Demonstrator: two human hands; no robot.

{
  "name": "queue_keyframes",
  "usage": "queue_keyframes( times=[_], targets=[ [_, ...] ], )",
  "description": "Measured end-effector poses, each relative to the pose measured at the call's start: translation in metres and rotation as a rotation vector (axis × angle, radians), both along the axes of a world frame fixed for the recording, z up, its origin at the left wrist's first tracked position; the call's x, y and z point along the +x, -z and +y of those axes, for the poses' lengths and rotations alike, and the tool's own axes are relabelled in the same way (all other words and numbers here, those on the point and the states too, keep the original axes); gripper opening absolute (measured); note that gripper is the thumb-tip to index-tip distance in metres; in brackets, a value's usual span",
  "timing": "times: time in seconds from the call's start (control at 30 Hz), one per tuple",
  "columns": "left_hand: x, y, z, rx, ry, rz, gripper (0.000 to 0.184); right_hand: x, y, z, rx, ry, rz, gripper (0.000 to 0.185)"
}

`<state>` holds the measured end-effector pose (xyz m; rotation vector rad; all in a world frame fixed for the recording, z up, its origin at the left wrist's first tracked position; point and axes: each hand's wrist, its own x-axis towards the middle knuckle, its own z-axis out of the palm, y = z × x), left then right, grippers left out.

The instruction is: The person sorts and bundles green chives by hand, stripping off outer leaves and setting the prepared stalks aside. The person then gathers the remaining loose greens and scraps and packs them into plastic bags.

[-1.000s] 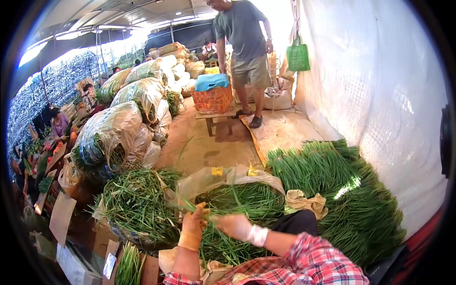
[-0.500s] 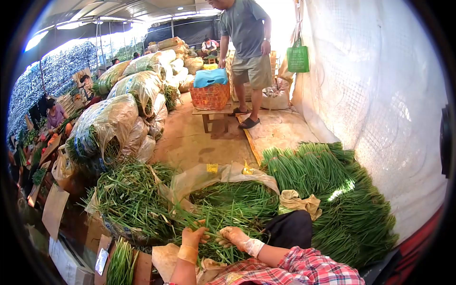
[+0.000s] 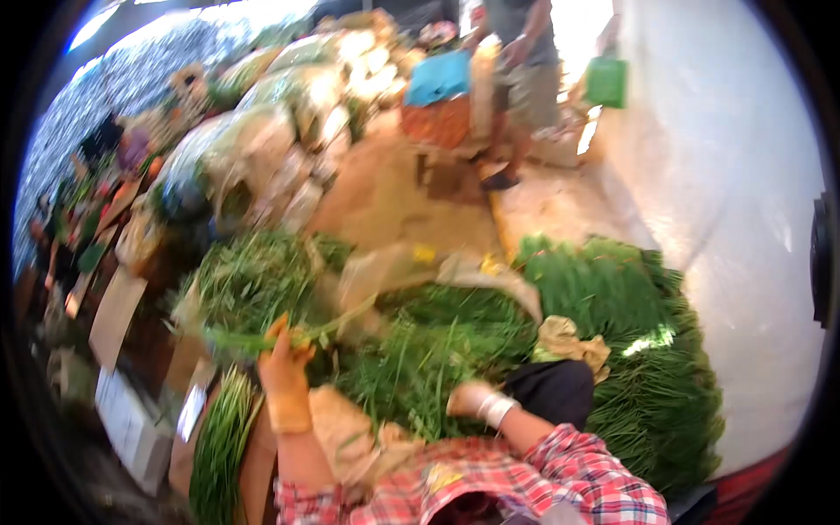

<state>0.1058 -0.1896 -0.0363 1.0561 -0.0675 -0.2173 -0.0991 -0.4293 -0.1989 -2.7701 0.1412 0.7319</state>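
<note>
My left hand [image 3: 287, 372], in an orange glove, is raised at the left with its fingers closed on a few long green chive-like stalks [image 3: 241, 339]. It is in front of a loose heap of green leaves [image 3: 254, 293]. My right hand [image 3: 472, 401], with a white band at the wrist, is low over the stalks in an open plastic sack [image 3: 385, 271]. Motion blurs its fingers, so I cannot tell whether they hold anything. A neat bunch of green stalks [image 3: 223, 446] lies by my left forearm.
Stacked bundles of green stalks [image 3: 604, 297] lie at the right with a tan cloth [image 3: 569, 343] beside them. Full plastic sacks [image 3: 254, 157] line the left. Ahead, a person [image 3: 525, 79] stands by an orange basket [image 3: 437, 120] with a blue cover.
My left hand has moved left and up, away from my right hand, with stalks in it. My right hand has shifted slightly right and up. The camera view has turned down and left.
</note>
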Motion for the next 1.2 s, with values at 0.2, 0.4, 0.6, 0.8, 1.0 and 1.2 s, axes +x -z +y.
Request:
queue_keyframes(
  times=[0.2, 0.4, 0.6, 0.8, 1.0, 1.2],
  targets=[
    [-0.001, 0.004, 0.007, -0.123, 0.079, -0.081, 0.032, 0.032, -0.088, -0.005, 1.294, 0.706, -0.404, 0.027],
    [-0.008, -0.009, 0.055, -0.075, -0.084, -0.152, 0.033, 0.053, -0.110, 0.014, 1.368, 0.523, -0.435, 0.035],
    [-0.002, -0.001, 0.205, 0.030, -0.577, -0.173, 0.030, 0.038, -0.042, 0.013, 1.360, 0.750, -0.146, 0.040],
    [0.045, 0.116, 0.308, 0.020, -0.742, 0.181, 0.034, 0.041, -0.019, 0.022, 1.258, 0.823, -0.036, 0.037],
    [0.049, 0.150, 0.305, -0.053, -0.570, 0.511, 0.049, 0.034, -0.010, 0.018, 1.226, 0.922, -0.028, 0.040],
    [0.024, 0.164, 0.345, -0.024, -0.425, 0.454, 0.052, 0.029, -0.006, 0.012, 1.184, 0.806, -0.085, 0.034]
  ],
)
